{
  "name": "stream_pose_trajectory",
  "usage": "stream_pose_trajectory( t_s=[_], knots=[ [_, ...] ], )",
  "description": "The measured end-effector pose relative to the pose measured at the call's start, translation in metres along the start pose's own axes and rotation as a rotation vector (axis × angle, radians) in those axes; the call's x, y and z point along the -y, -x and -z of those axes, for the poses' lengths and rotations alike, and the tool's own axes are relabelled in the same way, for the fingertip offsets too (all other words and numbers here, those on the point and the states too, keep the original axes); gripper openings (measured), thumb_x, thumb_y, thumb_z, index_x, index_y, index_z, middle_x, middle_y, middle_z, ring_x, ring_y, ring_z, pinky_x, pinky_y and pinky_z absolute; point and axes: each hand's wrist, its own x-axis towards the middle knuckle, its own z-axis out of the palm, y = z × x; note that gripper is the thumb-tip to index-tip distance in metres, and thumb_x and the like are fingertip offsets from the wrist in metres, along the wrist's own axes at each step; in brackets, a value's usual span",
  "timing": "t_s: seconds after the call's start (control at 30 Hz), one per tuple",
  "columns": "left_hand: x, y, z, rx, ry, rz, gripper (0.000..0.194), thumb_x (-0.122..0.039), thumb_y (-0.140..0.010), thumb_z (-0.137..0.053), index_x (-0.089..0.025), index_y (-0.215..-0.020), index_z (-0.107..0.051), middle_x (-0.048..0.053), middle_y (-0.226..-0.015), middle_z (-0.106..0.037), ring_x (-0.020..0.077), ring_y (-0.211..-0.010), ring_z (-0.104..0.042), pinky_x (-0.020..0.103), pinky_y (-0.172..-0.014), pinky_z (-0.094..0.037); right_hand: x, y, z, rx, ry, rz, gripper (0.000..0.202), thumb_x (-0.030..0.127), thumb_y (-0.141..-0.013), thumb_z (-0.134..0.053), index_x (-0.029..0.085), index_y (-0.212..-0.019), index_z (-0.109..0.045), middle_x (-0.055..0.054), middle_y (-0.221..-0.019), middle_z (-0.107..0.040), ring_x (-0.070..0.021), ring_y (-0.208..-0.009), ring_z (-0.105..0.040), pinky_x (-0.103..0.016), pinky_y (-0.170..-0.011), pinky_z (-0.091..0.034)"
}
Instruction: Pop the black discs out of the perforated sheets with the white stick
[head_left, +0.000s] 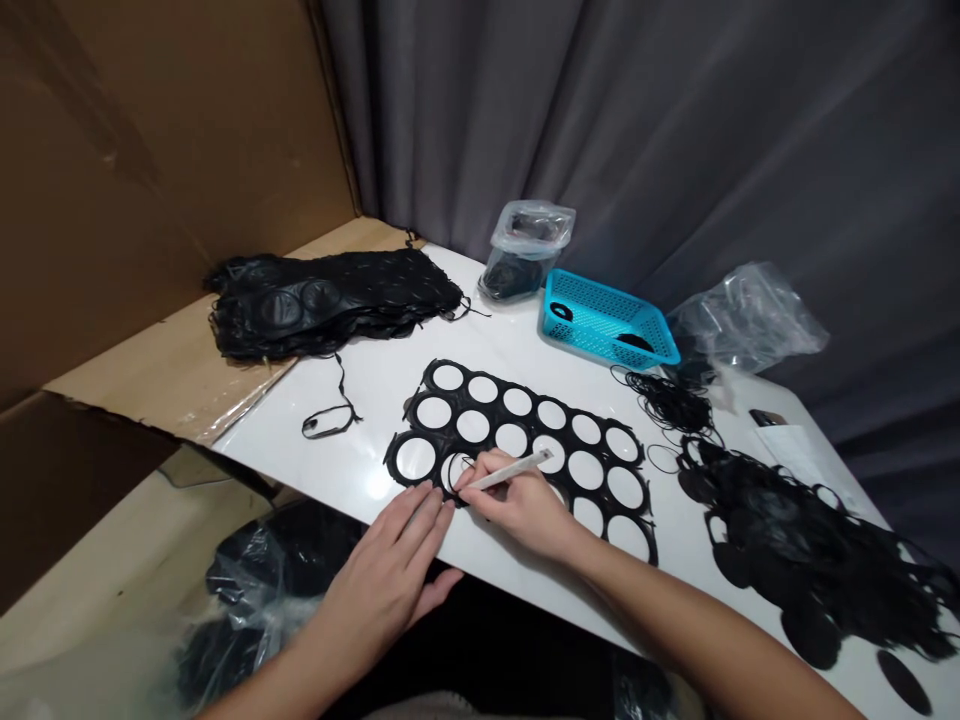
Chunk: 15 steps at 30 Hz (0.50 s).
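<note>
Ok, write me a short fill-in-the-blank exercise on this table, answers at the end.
The white tool is in the person's ____ hand.
The holed sheet is coloured ____.
The basket stands ____ from the person than the sheet.
The left hand lies at the sheet's ____ edge.

Missing words: right; black; farther; near.

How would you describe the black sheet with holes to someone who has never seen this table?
Find the white table before the grey curtain. At the right hand, which holds a pale pen-like tool, lies the black sheet. Unlike the thick stack at left and tangled heap at right, it lies flat, with white showing through rows of round holes.
</note>
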Motion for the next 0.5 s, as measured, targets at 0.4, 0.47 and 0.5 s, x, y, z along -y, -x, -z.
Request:
stream_pose_trajectory(
  t_s=[0.4,0.47,0.5],
  knots=[
    [0.009,-0.010,0.000,-0.049,0.068,-0.063,0.041,-0.030,-0.090,-0.063,-0.007,-0.124,-0.060,0.015,-0.115,-0.069,0.0313,-0.113,-0.061,0.050,-0.105,-0.047,-0.019,-0.011,0.018,-0.036,0.494,0.512,0.013,0.017,-0.095,-0.047,0.020,-0.096,-0.060,-0.011,-0.101,-0.068,-0.0242,-0.094,-0.059,-0.039,-0.084,-0.047],
    [0.009,-0.010,0.000,-0.054,0.073,-0.064,0.043,-0.030,-0.089,-0.064,-0.008,-0.127,-0.059,0.016,-0.115,-0.069,0.0317,-0.113,-0.061,0.051,-0.103,-0.048,-0.024,-0.035,0.042,-0.316,0.435,0.394,0.015,0.021,-0.095,-0.046,0.021,-0.088,-0.059,-0.009,-0.095,-0.068,-0.0233,-0.091,-0.060,-0.038,-0.084,-0.046],
    [0.008,-0.010,0.000,-0.057,0.073,-0.065,0.045,-0.029,-0.089,-0.064,-0.009,-0.128,-0.058,0.016,-0.115,-0.069,0.0317,-0.113,-0.061,0.051,-0.103,-0.048,-0.025,-0.047,0.053,-0.425,0.391,0.303,0.016,0.025,-0.095,-0.046,0.021,-0.085,-0.058,-0.007,-0.093,-0.068,-0.0221,-0.086,-0.060,-0.036,-0.080,-0.046]
  ],
)
